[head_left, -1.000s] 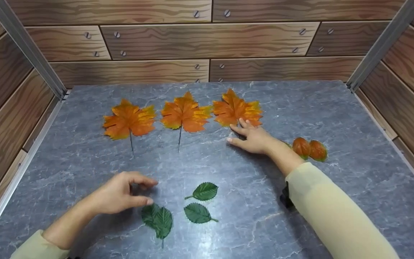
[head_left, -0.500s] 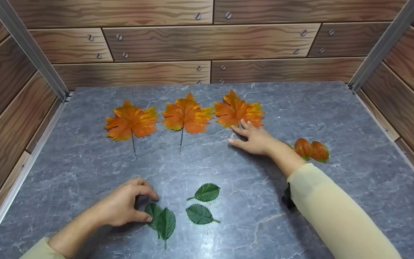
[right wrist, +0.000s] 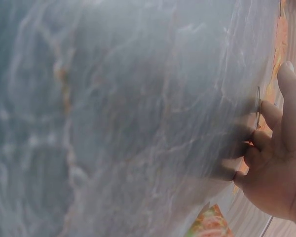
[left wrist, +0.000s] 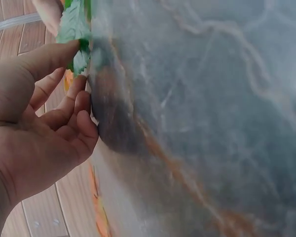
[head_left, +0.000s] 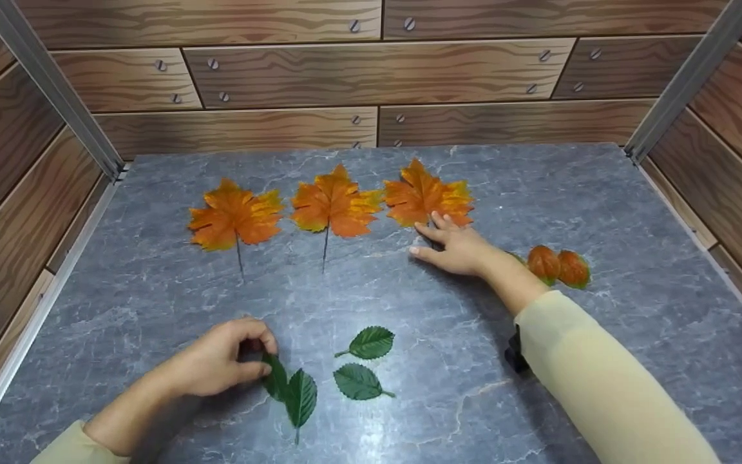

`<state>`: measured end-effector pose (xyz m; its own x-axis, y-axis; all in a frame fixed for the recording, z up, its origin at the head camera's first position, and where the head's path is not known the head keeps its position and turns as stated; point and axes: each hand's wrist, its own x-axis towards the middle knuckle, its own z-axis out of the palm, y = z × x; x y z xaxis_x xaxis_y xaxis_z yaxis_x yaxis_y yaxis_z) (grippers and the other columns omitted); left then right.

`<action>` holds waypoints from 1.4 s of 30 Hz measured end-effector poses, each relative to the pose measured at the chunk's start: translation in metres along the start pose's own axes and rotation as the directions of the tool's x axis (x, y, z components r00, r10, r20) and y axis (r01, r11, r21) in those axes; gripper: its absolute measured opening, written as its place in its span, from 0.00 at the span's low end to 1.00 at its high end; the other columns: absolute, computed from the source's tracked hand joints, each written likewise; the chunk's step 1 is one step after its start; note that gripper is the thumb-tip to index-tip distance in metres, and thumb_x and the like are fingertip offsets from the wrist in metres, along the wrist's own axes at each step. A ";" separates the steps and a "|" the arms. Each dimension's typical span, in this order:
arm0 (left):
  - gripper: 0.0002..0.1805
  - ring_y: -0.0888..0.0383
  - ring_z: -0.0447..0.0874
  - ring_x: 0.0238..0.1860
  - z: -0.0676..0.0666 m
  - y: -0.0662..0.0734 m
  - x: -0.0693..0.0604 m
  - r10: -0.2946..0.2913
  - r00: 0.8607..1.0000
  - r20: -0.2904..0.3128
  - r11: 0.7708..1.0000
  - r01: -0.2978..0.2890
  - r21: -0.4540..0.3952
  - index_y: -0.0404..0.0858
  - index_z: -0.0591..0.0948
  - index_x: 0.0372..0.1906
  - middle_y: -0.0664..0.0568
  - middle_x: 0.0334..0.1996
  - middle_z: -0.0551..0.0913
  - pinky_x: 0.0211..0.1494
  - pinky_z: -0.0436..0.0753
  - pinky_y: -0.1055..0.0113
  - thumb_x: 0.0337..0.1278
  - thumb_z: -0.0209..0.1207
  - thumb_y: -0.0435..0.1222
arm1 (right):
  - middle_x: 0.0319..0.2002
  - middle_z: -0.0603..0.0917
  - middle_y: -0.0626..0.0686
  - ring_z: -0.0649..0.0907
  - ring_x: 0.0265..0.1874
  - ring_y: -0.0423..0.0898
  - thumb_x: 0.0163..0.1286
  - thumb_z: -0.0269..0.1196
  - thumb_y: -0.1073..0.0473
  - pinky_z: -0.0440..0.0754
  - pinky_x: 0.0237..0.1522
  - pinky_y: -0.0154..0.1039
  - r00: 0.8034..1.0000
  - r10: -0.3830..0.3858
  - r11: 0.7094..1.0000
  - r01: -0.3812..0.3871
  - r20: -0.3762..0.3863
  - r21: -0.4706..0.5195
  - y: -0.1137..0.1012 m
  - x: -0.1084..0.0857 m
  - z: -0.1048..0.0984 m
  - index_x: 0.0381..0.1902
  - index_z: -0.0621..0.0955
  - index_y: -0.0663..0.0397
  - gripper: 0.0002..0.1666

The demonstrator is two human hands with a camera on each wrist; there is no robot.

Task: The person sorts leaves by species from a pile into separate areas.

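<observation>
My left hand [head_left: 216,361] pinches the upper end of a green leaf [head_left: 274,379] between thumb and fingers; its edge is tilted up. In the left wrist view that leaf [left wrist: 74,27] stands at the fingertips. Overlapping its lower end lies another green leaf [head_left: 301,398]. My right hand [head_left: 461,248] is spread with loose fingers over the stem and lower edge of the rightmost orange maple leaf [head_left: 419,193]. The right wrist view has this hand [right wrist: 278,153] with its fingertips at the tabletop.
Two more green leaves, an upper one [head_left: 372,343] and a lower one [head_left: 357,381], lie front centre. Two further maple leaves [head_left: 234,216] [head_left: 332,205] line the back. Small orange-brown leaves [head_left: 543,264] lie right, partly behind the right forearm. Wood-patterned walls [head_left: 371,71] enclose the grey marbled table [head_left: 171,303].
My left hand has come down to the left green leaf, taken hold of it and lifted its upper end. The right hand stays at the maple leaf.
</observation>
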<state>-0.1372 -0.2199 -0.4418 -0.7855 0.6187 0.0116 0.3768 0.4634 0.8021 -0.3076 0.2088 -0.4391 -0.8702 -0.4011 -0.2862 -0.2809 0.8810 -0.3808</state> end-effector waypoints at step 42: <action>0.17 0.55 0.74 0.27 -0.038 -0.036 0.081 -0.267 0.934 -0.237 0.964 0.261 -0.053 0.33 0.84 0.64 0.48 0.30 0.83 0.29 0.75 0.65 0.76 0.62 0.31 | 0.86 0.42 0.58 0.43 0.84 0.62 0.80 0.48 0.26 0.41 0.79 0.70 1.000 0.003 1.000 -0.003 -0.003 -0.002 0.001 -0.001 0.000 0.87 0.56 0.38 0.47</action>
<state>-0.2328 -0.2104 -0.4471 -0.9507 0.3041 -0.0614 0.1315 0.5745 0.8079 -0.3072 0.2100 -0.4390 -0.8719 -0.3981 -0.2850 -0.2792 0.8825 -0.3785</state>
